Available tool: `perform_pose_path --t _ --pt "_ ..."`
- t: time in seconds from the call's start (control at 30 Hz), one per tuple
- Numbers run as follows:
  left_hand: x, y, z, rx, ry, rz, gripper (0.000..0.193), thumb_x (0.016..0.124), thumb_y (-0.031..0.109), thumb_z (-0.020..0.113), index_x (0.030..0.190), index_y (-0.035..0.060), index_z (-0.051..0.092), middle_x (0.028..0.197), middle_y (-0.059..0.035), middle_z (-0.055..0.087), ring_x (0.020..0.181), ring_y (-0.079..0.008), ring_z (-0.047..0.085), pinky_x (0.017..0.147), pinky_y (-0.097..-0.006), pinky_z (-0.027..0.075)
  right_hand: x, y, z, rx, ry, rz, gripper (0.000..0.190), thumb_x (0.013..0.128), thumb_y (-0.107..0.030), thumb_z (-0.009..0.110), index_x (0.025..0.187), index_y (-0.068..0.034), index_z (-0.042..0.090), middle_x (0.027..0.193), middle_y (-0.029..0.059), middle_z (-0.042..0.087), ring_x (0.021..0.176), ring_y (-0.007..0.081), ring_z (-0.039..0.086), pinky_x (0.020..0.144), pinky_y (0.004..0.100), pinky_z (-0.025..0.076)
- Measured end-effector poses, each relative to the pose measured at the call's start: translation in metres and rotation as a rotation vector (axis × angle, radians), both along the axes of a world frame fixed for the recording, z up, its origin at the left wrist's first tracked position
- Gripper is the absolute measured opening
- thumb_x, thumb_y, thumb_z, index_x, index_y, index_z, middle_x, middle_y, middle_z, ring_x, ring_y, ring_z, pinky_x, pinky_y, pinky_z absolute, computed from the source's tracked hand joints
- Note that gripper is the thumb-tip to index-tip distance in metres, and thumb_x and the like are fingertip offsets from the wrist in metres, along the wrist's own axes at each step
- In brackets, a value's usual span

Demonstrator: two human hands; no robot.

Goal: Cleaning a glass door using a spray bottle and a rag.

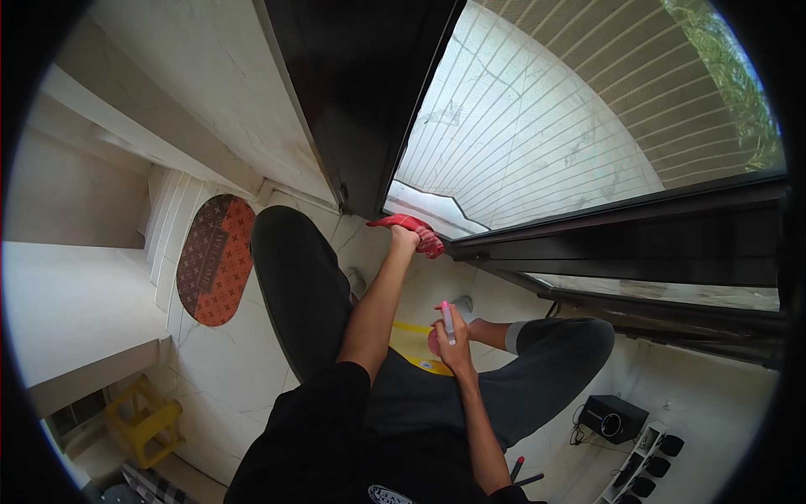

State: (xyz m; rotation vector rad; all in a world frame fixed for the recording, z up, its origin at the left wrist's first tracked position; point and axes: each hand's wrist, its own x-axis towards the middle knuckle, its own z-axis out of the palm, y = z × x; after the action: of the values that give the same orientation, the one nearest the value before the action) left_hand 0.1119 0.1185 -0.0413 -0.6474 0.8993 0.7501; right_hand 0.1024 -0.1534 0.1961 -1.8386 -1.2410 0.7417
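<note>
My left hand (406, 237) grips a red and white patterned cloth (417, 225), bunched over the fingers. It is near the lower corner of a dark-framed door (478, 238) with a large see-through pane (504, 126); whether cloth and frame touch, I cannot tell. In my right hand (458, 349) is a spray bottle with a pink nozzle (446, 306), pointed toward the door. Part of its pink body shows beside the fingers. Between my bent legs appears a yellow plastic edge (434, 366) with a round sticker, mostly covered by my thighs.
To the left, an oval red and brown doormat (216, 259) lies on pale tiles near white steps (165, 220). A yellow plastic stool (146, 422) stands at lower left. At lower right are a black speaker box (612, 419) and a white rack (636, 463) with black items.
</note>
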Motion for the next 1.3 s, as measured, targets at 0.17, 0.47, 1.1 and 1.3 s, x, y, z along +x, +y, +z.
perform_pose_path --t 0.17,0.47,1.1,1.3 --pt "0.001 -0.002 -0.017 -0.036 0.109 0.11 0.041 0.105 0.039 0.034 0.12 0.0131 0.062 0.127 -0.0018 0.064 0.111 -0.0222 0.061 0.098 -0.0461 0.051 0.003 -0.001 -0.005 -0.022 -0.002 -0.014 0.026 0.094 0.001 0.055 0.12 0.0 0.059 0.066 0.0117 0.056 0.051 0.0205 0.06 0.05 0.0375 0.045" --pt "-0.009 0.032 0.074 0.067 0.22 0.212 0.03 0.1 0.04 0.041 0.105 0.0185 0.061 0.111 0.0039 0.064 0.098 -0.0169 0.059 0.087 -0.0408 0.051 0.014 -0.01 -0.015 -0.001 -0.012 -0.021 0.028 0.09 -0.003 0.06 0.118 0.003 0.059 0.099 0.0293 0.064 0.093 0.0511 0.063 0.078 0.0497 0.051" --pt "0.005 0.024 0.497 2.325 1.957 0.269 0.076 0.109 0.054 0.038 0.166 0.0069 0.024 0.173 -0.0283 0.011 0.159 -0.0518 0.002 0.123 -0.0716 0.003 -0.006 -0.008 0.013 0.095 0.029 0.143 0.036 0.09 -0.008 0.067 0.125 0.0 0.06 0.114 0.026 0.068 0.109 0.0452 0.066 0.091 0.0509 0.053" --pt "-0.004 0.055 0.404 2.251 2.195 0.473 0.071 0.107 0.055 0.033 0.16 0.0081 0.041 0.172 -0.0249 0.02 0.158 -0.054 0.01 0.123 -0.0726 0.006 -0.007 -0.007 0.012 0.085 0.028 0.116 0.03 0.09 -0.009 0.067 0.118 -0.001 0.06 0.108 0.0252 0.068 0.104 0.0464 0.066 0.089 0.0526 0.053"
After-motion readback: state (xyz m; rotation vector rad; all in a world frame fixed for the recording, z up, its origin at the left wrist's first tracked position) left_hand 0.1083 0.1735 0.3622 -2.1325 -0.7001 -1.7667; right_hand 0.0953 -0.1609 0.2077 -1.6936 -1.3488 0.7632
